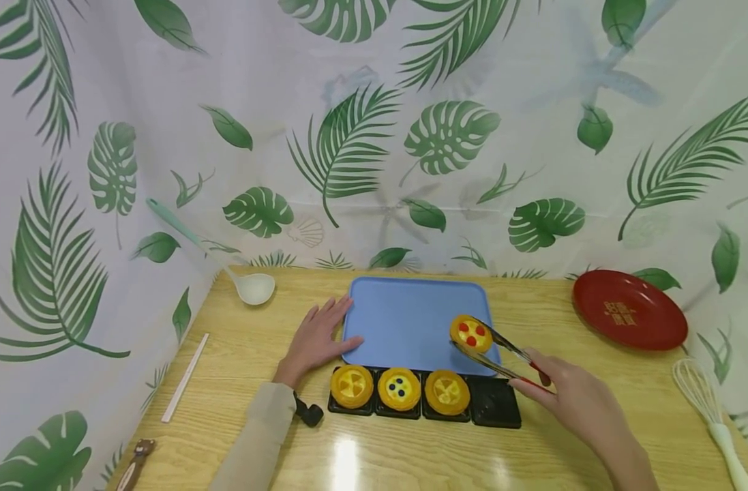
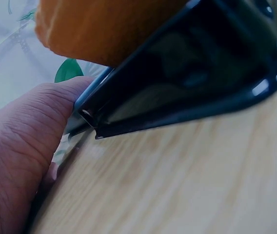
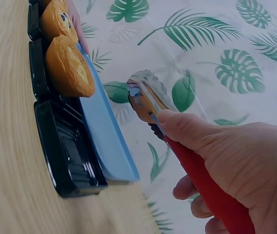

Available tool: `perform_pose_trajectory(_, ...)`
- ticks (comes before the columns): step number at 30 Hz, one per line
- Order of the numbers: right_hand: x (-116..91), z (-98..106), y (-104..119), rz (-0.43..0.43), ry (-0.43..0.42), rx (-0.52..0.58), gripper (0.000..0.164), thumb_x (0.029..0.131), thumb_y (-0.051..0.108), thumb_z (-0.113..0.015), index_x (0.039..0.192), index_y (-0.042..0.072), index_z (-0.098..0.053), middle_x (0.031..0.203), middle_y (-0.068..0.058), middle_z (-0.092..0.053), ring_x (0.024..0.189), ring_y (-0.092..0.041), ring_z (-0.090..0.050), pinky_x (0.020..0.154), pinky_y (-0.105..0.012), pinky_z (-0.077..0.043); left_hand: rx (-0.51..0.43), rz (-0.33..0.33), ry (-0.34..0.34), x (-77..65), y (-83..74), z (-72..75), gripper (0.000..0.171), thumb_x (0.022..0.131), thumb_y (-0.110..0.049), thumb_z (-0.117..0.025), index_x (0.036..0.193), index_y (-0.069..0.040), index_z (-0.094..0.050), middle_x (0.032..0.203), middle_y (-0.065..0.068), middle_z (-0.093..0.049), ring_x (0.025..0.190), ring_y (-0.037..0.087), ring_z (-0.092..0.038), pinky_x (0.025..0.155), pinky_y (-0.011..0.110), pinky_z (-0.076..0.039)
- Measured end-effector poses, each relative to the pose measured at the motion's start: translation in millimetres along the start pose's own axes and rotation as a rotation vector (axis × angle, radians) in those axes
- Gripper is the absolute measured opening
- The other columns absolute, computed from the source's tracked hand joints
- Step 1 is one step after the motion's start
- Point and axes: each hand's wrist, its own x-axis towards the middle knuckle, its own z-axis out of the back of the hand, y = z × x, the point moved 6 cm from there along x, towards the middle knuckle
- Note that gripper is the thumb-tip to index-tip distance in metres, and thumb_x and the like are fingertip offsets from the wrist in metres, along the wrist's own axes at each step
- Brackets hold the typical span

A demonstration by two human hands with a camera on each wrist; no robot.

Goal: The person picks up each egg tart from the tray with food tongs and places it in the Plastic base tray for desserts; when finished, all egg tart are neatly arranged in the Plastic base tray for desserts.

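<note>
My right hand grips tongs with red handles and metal arms. Between the tong tips is an egg tart with red berries, held over the right part of a blue tray. At the tray's left edge lies my left hand, fingers spread and thumb touching the tray. In front of the tray runs a row of black square cups. Three hold tarts: a fruit-slice tart, a blueberry tart and another fruit-slice tart. The rightmost cup holds nothing.
A ladle leans against the leaf-print curtain at the back left. White chopsticks and a brown bear-topped handle lie at left. To the right are a red oval plate and a whisk.
</note>
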Motion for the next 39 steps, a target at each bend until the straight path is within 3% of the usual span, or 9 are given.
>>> perform_pose_trajectory(12,-47.1,8.7,-4.4,-0.145,0.082,-0.008,0.071,0.082,0.063,-0.066,0.131,0.012,-0.062,0.072,0.005,-0.045,0.054,-0.012,-0.036,0.046,-0.027,-0.027,0.001,-0.010,-0.003,1.6,-1.5,1.8,0.091,0.086,-0.074,-0.048,0.157,-0.023,-0.023,0.161,-0.004,-0.024,0.148,0.025,-0.020,0.119,0.051,-0.013)
perform_pose_trajectory(17,-64.8,10.0,-5.2,-0.164,0.057,-0.033,0.058,0.078,0.063,-0.070,0.116,0.019,-0.068,0.066,0.008,-0.040,0.046,-0.011,-0.030,0.042,-0.025,-0.021,-0.001,-0.008,0.004,2.3,-2.2,1.9,0.091,0.086,-0.073,-0.049,0.157,-0.023,-0.022,0.161,-0.004,-0.023,0.148,0.025,-0.020,0.119,0.051,-0.013)
perform_pose_trajectory(20,-72.4,8.1,-6.3,-0.189,0.090,-0.024,0.053,0.078,0.065,-0.068,0.108,0.021,-0.067,0.064,0.008,-0.039,0.045,-0.012,-0.029,0.042,-0.025,-0.019,-0.002,0.005,0.013,1.7,-1.2,0.3,0.091,0.085,-0.074,-0.048,0.157,-0.024,-0.021,0.161,-0.006,-0.022,0.149,0.024,-0.019,0.119,0.050,-0.012)
perform_pose_trajectory(26,-81.9,-1.4,-8.1,-0.259,0.214,0.001,0.061,0.077,0.072,-0.063,0.109,0.020,-0.065,0.064,0.006,-0.039,0.047,-0.014,-0.032,0.043,-0.027,-0.021,-0.002,0.015,0.017,0.0,-0.6,-0.4,0.092,0.085,-0.075,-0.047,0.157,-0.024,-0.021,0.161,-0.006,-0.021,0.149,0.023,-0.018,0.120,0.049,-0.011)
perform_pose_trajectory(34,-85.7,-9.7,-11.1,-0.290,0.238,0.006,0.059,0.075,0.073,-0.063,0.105,0.021,-0.063,0.062,0.004,-0.038,0.047,-0.014,-0.033,0.044,-0.026,-0.020,-0.002,0.007,0.018,-1.1,-1.9,2.4,0.091,0.086,-0.074,-0.048,0.157,-0.023,-0.022,0.161,-0.005,-0.022,0.148,0.025,-0.019,0.119,0.050,-0.012)
perform_pose_trajectory(39,-85.9,-17.0,-15.0,-0.320,0.284,0.023,0.069,0.074,0.075,-0.062,0.114,0.020,-0.064,0.063,0.003,-0.039,0.049,-0.015,-0.035,0.045,-0.027,-0.021,0.002,-0.005,0.006,-0.9,-1.4,1.4,0.090,0.086,-0.073,-0.049,0.157,-0.023,-0.022,0.161,-0.003,-0.024,0.148,0.024,-0.019,0.119,0.050,-0.012)
